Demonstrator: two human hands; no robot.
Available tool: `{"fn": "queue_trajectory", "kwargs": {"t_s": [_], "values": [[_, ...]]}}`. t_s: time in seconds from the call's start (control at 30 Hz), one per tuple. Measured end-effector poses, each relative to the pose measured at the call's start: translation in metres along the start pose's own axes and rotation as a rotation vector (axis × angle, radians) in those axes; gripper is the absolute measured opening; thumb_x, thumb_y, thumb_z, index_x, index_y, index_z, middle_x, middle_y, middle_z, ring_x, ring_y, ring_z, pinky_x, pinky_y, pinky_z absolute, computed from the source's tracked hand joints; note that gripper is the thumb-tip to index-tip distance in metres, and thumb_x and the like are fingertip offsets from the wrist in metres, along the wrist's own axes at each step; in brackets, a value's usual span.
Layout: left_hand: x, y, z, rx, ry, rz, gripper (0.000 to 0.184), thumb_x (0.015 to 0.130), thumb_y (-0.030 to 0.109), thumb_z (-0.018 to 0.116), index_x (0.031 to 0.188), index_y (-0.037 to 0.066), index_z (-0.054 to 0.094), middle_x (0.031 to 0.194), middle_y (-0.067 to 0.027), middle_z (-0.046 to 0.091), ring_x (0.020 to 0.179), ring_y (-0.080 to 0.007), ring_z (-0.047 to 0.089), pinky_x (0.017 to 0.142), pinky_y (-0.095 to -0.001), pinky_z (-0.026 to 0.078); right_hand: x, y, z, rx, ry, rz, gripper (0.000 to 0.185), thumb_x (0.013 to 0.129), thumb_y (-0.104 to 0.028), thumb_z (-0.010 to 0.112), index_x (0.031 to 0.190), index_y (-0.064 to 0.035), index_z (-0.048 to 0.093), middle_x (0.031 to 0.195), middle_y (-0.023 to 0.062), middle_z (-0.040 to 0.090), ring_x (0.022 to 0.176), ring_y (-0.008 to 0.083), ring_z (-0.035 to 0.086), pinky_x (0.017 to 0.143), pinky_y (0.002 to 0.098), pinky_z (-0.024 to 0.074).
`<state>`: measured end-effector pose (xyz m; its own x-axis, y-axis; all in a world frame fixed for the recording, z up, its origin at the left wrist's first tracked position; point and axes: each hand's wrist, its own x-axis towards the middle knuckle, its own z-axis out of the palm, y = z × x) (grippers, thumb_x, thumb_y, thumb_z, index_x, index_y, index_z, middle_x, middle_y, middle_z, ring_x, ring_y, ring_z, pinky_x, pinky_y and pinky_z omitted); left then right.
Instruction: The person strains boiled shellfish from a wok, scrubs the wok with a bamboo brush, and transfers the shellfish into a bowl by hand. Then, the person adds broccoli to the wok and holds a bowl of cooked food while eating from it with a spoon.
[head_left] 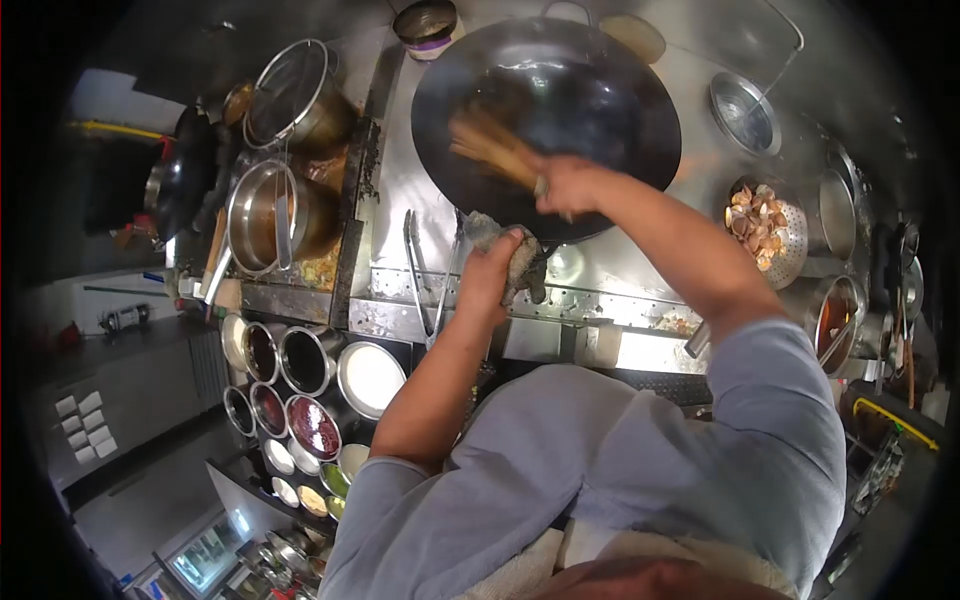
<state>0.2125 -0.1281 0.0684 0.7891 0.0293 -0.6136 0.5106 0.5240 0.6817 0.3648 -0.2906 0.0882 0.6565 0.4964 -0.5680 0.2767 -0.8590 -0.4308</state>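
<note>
A large dark wok (610,120) sits on the steel range in front of me, and no food can be made out inside it. My right hand (570,187) is closed around a bamboo wok brush (490,145), whose splayed bristles are blurred by motion over the wok's left side. At the near rim, my left hand (488,268) grips a grey, soiled cloth (522,265). The cloth bunches at the wok's edge and hides whatever handle may be under it. Long metal tongs (413,265) lie on the steel just left of this hand.
Left of the range stand a steel saucepan (262,215) and a pot with a strainer (290,95). Several sauce containers (370,380) crowd the lower left. On the right are a ladle (745,112), a perforated bowl of garlic-like pieces (790,235) and a pot of reddish liquid (838,315).
</note>
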Motion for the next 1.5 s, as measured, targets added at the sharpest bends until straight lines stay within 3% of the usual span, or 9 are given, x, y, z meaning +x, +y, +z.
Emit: {"fn": "queue_trajectory", "kwargs": {"t_s": [0.17,0.3,0.6,0.8,0.93,1.13,1.23,1.4,1.5], "values": [[0.0,0.003,-0.01,0.033,-0.076,-0.039,0.035,0.089,0.028,0.073,0.11,0.003,0.062,0.097,-0.0089,0.069,0.085,-0.019,0.067,0.075,-0.0343,0.054,0.009,0.109,-0.069,-0.603,-0.217,0.093,0.059,0.078,-0.024,0.073,0.135,-0.0144,0.061,0.124,0.0205,0.064,0.111,0.0394,0.062,0.102,0.0448,0.0464],[-0.004,0.006,-0.011,0.036,-0.045,-0.047,0.038,0.089,0.03,0.074,0.111,0.002,0.061,0.098,-0.0095,0.069,0.086,-0.0196,0.067,0.076,-0.0349,0.055,0.017,0.132,-0.084,-0.08,1.259,0.476,0.055,0.079,-0.032,0.071,0.129,-0.0119,0.06,0.118,0.0238,0.066,0.108,0.0387,0.064,0.096,0.046,0.0509],[-0.016,-0.001,-0.034,0.077,-0.164,-0.067,0.052,0.089,0.036,0.075,0.123,0.001,0.057,0.105,-0.0109,0.068,0.092,-0.0224,0.069,0.079,-0.0373,0.057,-0.021,0.042,-0.038,0.421,-0.386,-0.256,0.092,0.074,-0.03,0.076,0.156,-0.0184,0.034,0.12,0.0217,0.066,0.103,0.0309,0.064,0.092,0.0388,0.0511],[-0.051,-0.05,-0.082,0.746,-0.349,-0.029,0.059,0.088,0.042,0.073,0.121,-0.004,0.058,0.11,-0.0175,0.07,0.097,-0.0273,0.07,0.086,-0.0384,0.055,-0.083,0.116,-0.047,-0.046,1.283,0.583,0.085,0.087,-0.037,0.068,0.157,-0.0158,0.026,0.101,0.0271,0.068,0.096,0.0372,0.069,0.081,0.0475,0.0558],[-0.038,-0.119,-0.108,1.426,-0.24,0.088,0.063,0.086,0.042,0.072,0.122,-0.006,0.055,0.108,-0.0274,0.068,0.1,-0.0427,0.067,0.09,-0.0456,0.052,-0.163,0.084,0.071,0.455,1.088,0.57,0.096,0.083,-0.025,0.073,0.16,-0.0141,0.017,0.099,0.0242,0.069,0.071,0.0305,0.07,0.066,0.0406,0.0568],[-0.059,-0.11,-0.096,1.523,-0.18,0.796,0.051,0.081,0.024,0.077,0.121,0.002,0.055,0.113,-0.0193,0.059,0.102,-0.0404,0.061,0.085,-0.0453,0.053,-0.203,0.061,0.265,0.308,0.344,0.768,0.089,0.086,-0.042,0.067,0.157,-0.0071,0.025,0.126,0.0317,0.061,0.117,0.0393,0.062,0.102,0.0466,0.0478],[-0.054,-0.119,-0.109,1.55,-0.23,0.843,0.049,0.079,0.021,0.078,0.12,0.004,0.056,0.115,-0.0177,0.056,0.104,-0.0384,0.061,0.085,-0.044,0.053,-0.207,0.103,0.171,0.212,0.042,0.628,0.078,0.089,-0.048,0.063,0.15,-0.0047,0.039,0.13,0.0279,0.06,0.119,0.0399,0.061,0.103,0.0478,0.0469],[-0.06,-0.118,-0.093,1.479,-0.056,0.886,0.039,0.08,0.02,0.077,0.111,0.006,0.058,0.107,-0.0178,0.058,0.095,-0.0386,0.062,0.078,-0.0446,0.054,-0.18,0.243,-0.113,-0.237,1.287,0.551,0.05,0.089,-0.04,0.064,0.122,-0.0024,0.061,0.117,0.0242,0.065,0.111,0.0391,0.063,0.093,0.047,0.0515],[-0.053,-0.133,-0.104,1.554,-0.055,0.853,0.028,0.081,0.02,0.075,0.097,0.007,0.056,0.093,-0.0155,0.059,0.082,-0.0385,0.063,0.068,-0.0464,0.053,-0.128,0.388,-0.284,-0.258,1.185,0.749,0.075,0.09,-0.053,0.062,0.142,-0.0014,0.05,0.147,0.0236,0.049,0.136,0.037,0.048,0.111,0.0433,0.0408]]}}
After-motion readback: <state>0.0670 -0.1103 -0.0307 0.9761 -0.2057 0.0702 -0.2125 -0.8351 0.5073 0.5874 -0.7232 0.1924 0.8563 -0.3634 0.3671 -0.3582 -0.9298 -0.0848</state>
